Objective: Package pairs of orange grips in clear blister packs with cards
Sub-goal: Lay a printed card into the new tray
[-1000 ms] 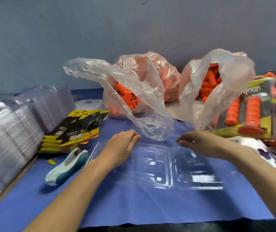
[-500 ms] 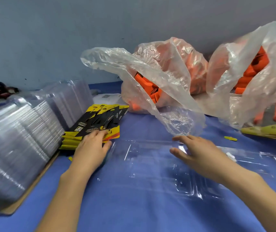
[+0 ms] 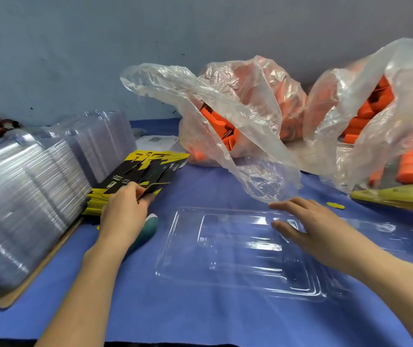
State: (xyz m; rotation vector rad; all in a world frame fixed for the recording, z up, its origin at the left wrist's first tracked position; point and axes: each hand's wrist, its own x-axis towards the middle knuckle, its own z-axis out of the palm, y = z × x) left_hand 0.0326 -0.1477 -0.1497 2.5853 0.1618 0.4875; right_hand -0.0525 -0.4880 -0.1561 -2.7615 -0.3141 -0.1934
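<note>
Nearest, on the blue cloth-covered table (image 3: 200, 316), an open clear plastic blister pack (image 3: 225, 259) is lying flat, its moulded cavities facing up and holding nothing. The right hand (image 3: 310, 229) is reaching over the far right part of that pack with fingers straight and relaxed, grasping nothing. I cannot tell whether it is pressing the plastic or hovering just above it.

To the left, the left hand (image 3: 122, 216) is pinching the near edge of the top card (image 3: 154, 187) on the stack of yellow-and-black printed cards (image 3: 147, 166), and that edge is lifting clear of the stack. A teal-and-white hand tool (image 3: 151, 227) is showing from under the wrist.

The step in hand appears to be picking a card for the empty pack. Doing it well is likely meaning sliding the thumb so only one card is coming away, since the glossy sheets are probably clinging together. It also means steadying the light pack with the free hand so it is not skating on the cloth.

Farther left, stacks of nested clear blister shells (image 3: 25, 204) are standing just beside the cards. At the far side, a crumpled clear plastic bag (image 3: 263, 96) and a second bag (image 3: 338, 136) are holding the orange rubber grips (image 3: 221, 126), well apart from the open pack. At the far right a finished carded pack (image 3: 401, 194) is lying
</note>
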